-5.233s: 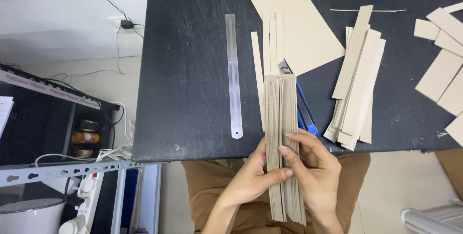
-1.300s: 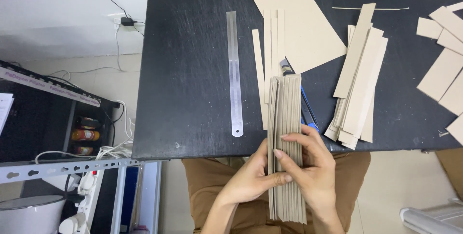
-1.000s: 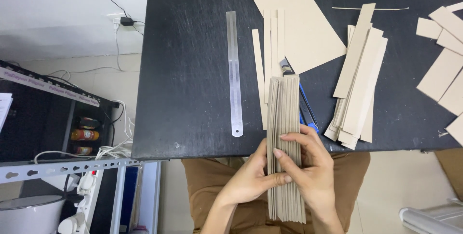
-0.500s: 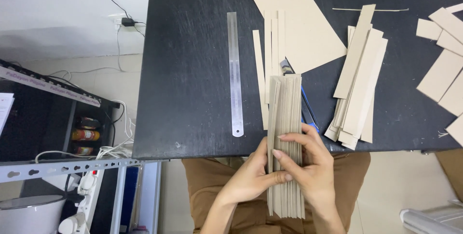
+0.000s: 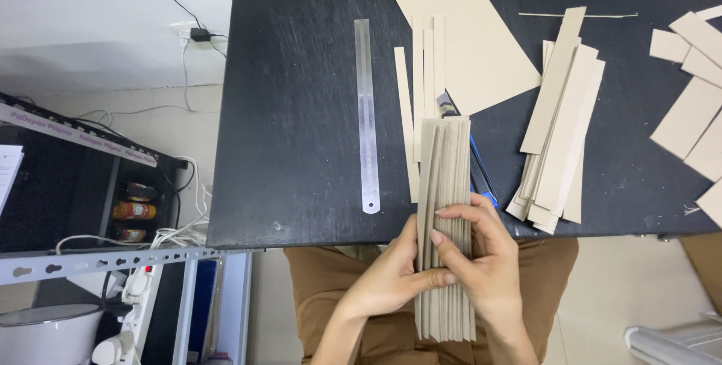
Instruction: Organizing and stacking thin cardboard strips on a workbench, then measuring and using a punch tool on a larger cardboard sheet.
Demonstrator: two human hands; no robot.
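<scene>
Not much has moved in the last few seconds: both the left hand [image 5: 391, 278] and right hand [image 5: 481, 260] stay wrapped round the bundle of cardboard strips [image 5: 444, 184], its far end resting on the bench [image 5: 301, 109] just right of the steel ruler [image 5: 365, 109], so they're squaring it up I'd guess.

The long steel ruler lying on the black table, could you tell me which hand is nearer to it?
Left. The left hand grips the stack of cardboard strips just below the ruler; the right hand sits beyond the stack.
</scene>
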